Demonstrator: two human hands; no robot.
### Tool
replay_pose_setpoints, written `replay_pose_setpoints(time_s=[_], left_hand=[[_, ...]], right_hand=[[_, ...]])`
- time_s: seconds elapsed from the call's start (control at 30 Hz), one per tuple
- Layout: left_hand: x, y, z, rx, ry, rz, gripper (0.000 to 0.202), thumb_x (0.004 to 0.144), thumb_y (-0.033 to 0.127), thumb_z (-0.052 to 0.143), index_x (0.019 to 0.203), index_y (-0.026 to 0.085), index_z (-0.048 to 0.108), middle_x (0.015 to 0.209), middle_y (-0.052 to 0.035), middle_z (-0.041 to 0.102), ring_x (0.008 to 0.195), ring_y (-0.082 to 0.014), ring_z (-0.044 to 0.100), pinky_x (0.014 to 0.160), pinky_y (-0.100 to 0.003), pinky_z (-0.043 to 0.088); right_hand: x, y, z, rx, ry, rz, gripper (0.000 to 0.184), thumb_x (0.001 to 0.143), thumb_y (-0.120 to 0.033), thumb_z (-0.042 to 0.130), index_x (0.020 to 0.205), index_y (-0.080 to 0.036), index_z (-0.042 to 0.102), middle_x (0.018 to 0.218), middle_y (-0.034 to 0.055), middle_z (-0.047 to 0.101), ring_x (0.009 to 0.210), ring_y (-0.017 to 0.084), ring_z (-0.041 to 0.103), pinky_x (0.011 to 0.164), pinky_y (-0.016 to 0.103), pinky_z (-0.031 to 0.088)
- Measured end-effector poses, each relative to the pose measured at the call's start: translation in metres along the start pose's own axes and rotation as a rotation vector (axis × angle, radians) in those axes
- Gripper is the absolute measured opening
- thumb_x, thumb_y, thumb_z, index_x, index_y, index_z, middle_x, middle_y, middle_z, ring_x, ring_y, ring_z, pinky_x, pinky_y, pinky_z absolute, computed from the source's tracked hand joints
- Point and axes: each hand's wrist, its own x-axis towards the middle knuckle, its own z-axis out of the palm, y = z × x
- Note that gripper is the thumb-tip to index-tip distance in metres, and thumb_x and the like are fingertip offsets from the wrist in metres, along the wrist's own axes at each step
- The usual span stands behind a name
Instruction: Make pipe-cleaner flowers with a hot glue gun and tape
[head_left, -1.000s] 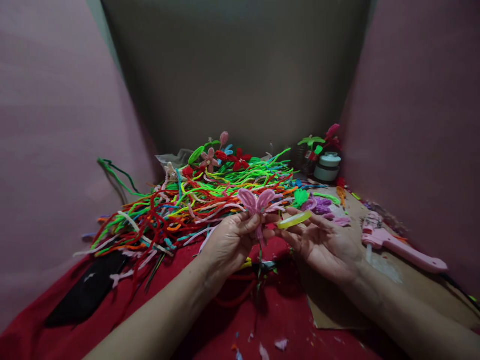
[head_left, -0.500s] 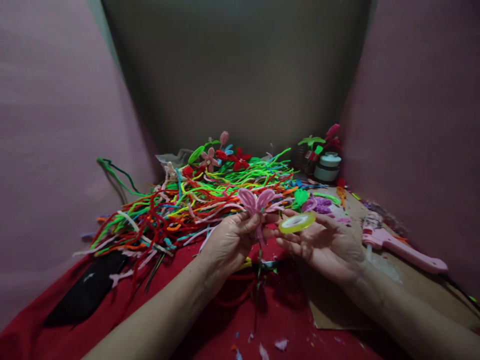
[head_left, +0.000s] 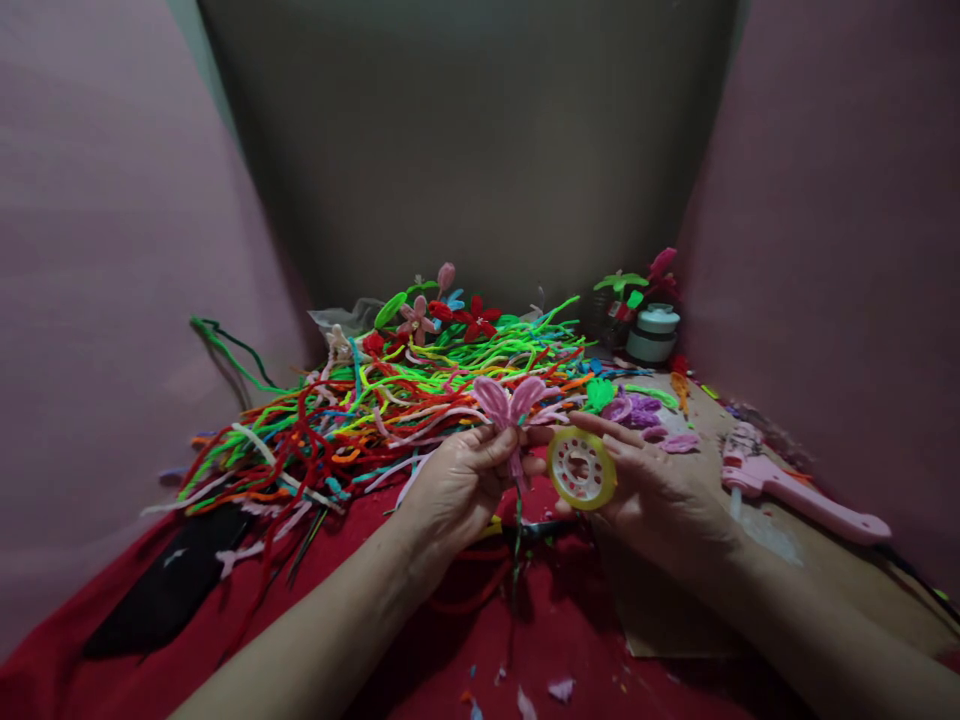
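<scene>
My left hand (head_left: 459,482) pinches a pink pipe-cleaner flower (head_left: 510,402) just below its looped petals; a thin stem hangs down from it. Right beside it, my right hand (head_left: 660,490) grips a small yellow-green roll of tape (head_left: 582,468), held upright so its open core faces me. The roll nearly touches the flower's stem. Both hands hover above a red cloth (head_left: 390,640).
A big heap of coloured pipe cleaners (head_left: 390,400) lies behind the hands, with finished flowers (head_left: 450,315) on top. A pink glue gun (head_left: 795,492) rests on cardboard (head_left: 817,560) at right. A white jar (head_left: 654,334) stands at back right. A black object (head_left: 172,585) lies at left.
My right hand has turned the tape roll from lying flat to standing upright with its core facing me, and brought it closer to the flower. The left hand has stayed put.
</scene>
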Motion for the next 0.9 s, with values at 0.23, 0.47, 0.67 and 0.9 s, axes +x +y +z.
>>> replay_pose_setpoints(time_s=[0.23,0.47,0.67,0.9], left_hand=[[0.003,-0.0034,-0.005,-0.017,-0.039,0.024,0.016,0.083,0.009,0.051,0.089,0.007,0.065,0.088,-0.0123,0.07,0.058,-0.0128,0.064,0.059,-0.027,0.055],[0.0033,-0.007,-0.0011,-0.021,-0.057,0.02,0.009,0.08,0.009,0.055,0.083,0.007,0.063,0.07,-0.0083,0.068,0.055,-0.015,0.064,0.055,-0.025,0.053],[0.0035,-0.0094,-0.0045,0.002,-0.088,0.002,0.01,0.075,0.014,0.063,0.083,0.008,0.061,0.07,-0.0091,0.068,0.061,-0.0172,0.066,0.061,-0.028,0.053],[0.0028,-0.0072,-0.0091,0.074,-0.161,-0.026,0.02,0.068,0.024,0.071,0.077,0.008,0.062,0.066,-0.0089,0.067,0.058,-0.0176,0.064,0.058,-0.027,0.051]], right_hand=[[-0.0052,-0.0014,0.0077,-0.017,-0.044,0.028,0.037,0.074,-0.022,0.063,0.111,-0.023,0.063,0.106,0.0063,0.069,0.092,0.021,0.065,0.078,0.037,0.052],[-0.0097,0.0021,0.0084,-0.133,-0.106,0.045,0.038,0.076,-0.015,0.063,0.111,-0.028,0.062,0.109,0.0039,0.068,0.092,0.018,0.065,0.074,0.03,0.052],[-0.0095,0.0052,0.0053,-0.204,-0.156,-0.018,0.027,0.076,-0.017,0.065,0.1,-0.029,0.065,0.093,0.0005,0.07,0.078,0.013,0.065,0.073,0.029,0.051],[-0.0072,0.006,0.0031,-0.271,-0.203,-0.064,0.027,0.076,-0.014,0.065,0.097,-0.031,0.062,0.097,-0.001,0.067,0.079,0.012,0.063,0.072,0.027,0.049]])
